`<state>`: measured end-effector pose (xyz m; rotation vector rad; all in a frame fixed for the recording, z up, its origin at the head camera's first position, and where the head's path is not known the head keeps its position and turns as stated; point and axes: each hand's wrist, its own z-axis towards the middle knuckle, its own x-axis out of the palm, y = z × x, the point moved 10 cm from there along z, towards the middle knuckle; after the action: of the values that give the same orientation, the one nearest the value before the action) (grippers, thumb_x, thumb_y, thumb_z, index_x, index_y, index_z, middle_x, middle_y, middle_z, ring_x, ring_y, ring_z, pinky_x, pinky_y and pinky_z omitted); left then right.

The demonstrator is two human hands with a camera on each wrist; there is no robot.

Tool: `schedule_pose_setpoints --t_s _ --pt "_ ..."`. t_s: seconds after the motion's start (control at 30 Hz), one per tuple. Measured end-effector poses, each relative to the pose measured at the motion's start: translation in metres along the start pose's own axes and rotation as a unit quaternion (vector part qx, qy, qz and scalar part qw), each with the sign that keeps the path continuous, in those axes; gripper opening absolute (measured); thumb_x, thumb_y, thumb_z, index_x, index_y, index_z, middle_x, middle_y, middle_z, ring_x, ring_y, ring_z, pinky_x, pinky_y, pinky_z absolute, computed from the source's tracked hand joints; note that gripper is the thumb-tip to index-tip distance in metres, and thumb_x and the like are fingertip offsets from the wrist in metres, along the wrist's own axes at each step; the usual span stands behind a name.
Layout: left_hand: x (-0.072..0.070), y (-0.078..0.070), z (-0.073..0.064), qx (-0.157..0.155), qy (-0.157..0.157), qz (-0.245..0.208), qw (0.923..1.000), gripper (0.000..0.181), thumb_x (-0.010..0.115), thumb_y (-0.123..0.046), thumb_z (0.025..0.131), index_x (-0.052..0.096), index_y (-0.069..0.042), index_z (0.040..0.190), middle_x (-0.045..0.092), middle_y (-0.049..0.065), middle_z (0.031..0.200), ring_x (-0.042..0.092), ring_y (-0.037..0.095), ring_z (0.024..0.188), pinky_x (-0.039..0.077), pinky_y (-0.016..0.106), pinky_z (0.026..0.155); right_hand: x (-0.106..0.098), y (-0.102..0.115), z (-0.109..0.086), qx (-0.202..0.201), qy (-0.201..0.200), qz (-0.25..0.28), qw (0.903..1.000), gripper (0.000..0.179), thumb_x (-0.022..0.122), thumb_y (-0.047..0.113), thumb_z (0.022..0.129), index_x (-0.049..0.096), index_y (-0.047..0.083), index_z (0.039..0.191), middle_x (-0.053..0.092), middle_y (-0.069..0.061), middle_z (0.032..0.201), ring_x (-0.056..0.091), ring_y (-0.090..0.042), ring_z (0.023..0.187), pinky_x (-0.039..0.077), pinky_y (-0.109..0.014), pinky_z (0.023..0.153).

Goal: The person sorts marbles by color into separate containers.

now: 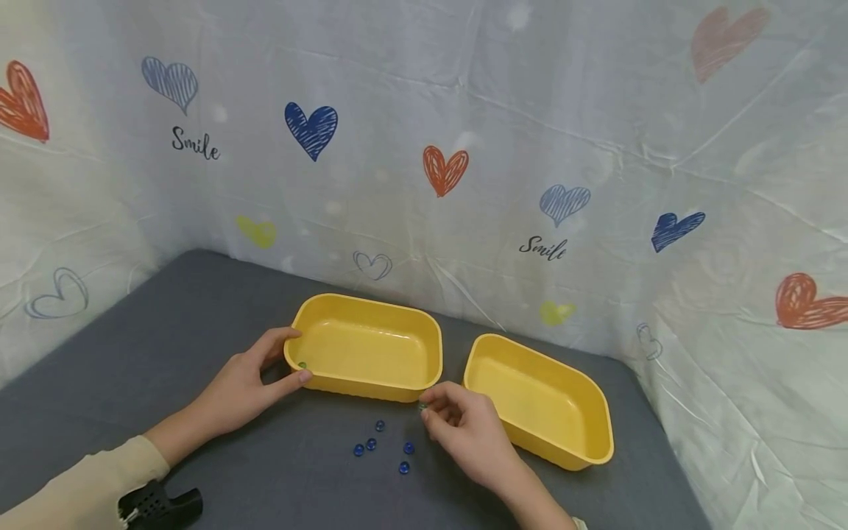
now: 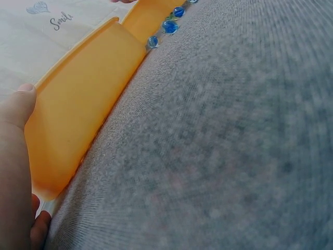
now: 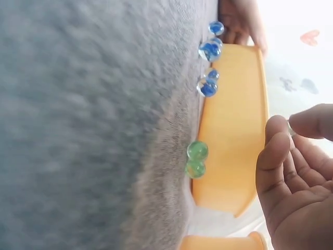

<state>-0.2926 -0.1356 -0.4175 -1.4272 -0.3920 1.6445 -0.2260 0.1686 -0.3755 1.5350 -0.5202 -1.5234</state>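
My left hand (image 1: 241, 386) holds the left end of a yellow tray (image 1: 371, 386), thumb at the near corner and fingers at the rim farther back. Inside that tray, by the thumb, lies a green marble (image 1: 302, 365). Just off the tray's near right corner, my right hand (image 1: 470, 434) pinches a small greenish marble (image 1: 422, 405) between thumb and forefinger; the fingertips mostly hide it. Several blue marbles (image 1: 371, 444) are scattered on the cloth between the hands. In the right wrist view, two green marbles (image 3: 197, 151) rest on the cloth beside the tray.
A second yellow tray (image 1: 563, 456) stands to the right, angled, behind the right hand. Grey cloth (image 1: 278, 471) covers the table. A pale curtain (image 1: 397, 88) printed with hearts hangs behind the trays. A black strap device (image 1: 162, 506) is at the left sleeve.
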Motion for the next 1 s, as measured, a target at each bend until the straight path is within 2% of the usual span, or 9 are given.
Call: schedule_pose_setpoints --t_s 0.27,0.43,0.67,0.87,1.0 --pt "0.001 0.002 0.000 0.002 -0.002 0.002 1.0000 0.070 0.068 -0.052 0.091 0.037 -0.025 0.148 0.047 0.013 0.148 0.054 0.031 0.129 0.048 0.056 0.096 -0.003 0.019 0.022 -0.013 -0.026 0.016 0.9995 0.010 0.070 0.013 0.095 0.071 0.012 0.104 0.069 -0.005 0.084 0.066 -0.019 0.066 0.055 -0.031 0.057" --pt "0.001 0.003 0.000 0.003 -0.001 0.001 1.0000 0.070 0.068 -0.052 0.091 0.037 -0.025 0.148 0.047 0.012 0.149 0.054 0.031 0.129 0.048 0.055 0.096 -0.007 0.031 0.034 -0.019 -0.050 0.021 0.9984 0.010 0.070 0.012 0.095 0.071 0.012 0.105 0.067 -0.003 0.082 0.066 -0.025 0.068 0.056 -0.032 0.059" --pt "0.002 0.002 0.001 0.003 0.002 -0.002 1.0000 0.070 0.067 -0.052 0.092 0.037 -0.025 0.148 0.045 0.013 0.150 0.054 0.032 0.129 0.048 0.055 0.096 -0.003 0.026 0.051 -0.033 -0.055 0.028 0.9976 0.015 0.069 0.023 0.096 0.071 0.015 0.109 0.067 0.002 0.085 0.066 -0.020 0.068 0.057 -0.034 0.059" --pt "0.001 0.000 0.000 0.002 0.002 -0.002 1.0000 0.070 0.068 -0.052 0.092 0.037 -0.024 0.148 0.046 0.014 0.149 0.054 0.032 0.128 0.049 0.055 0.096 0.009 0.024 0.064 -0.029 -0.036 0.045 0.9979 0.014 0.068 0.023 0.096 0.071 0.019 0.109 0.067 0.001 0.086 0.065 -0.018 0.067 0.056 -0.036 0.057" --pt "0.000 -0.001 0.000 0.004 0.000 0.000 1.0000 0.070 0.068 -0.052 0.092 0.037 -0.024 0.148 0.045 0.013 0.150 0.054 0.031 0.128 0.049 0.054 0.096 0.013 0.020 0.068 -0.027 -0.032 0.033 0.9986 0.017 0.067 0.023 0.097 0.070 0.014 0.111 0.067 0.001 0.086 0.066 -0.017 0.068 0.056 -0.035 0.057"
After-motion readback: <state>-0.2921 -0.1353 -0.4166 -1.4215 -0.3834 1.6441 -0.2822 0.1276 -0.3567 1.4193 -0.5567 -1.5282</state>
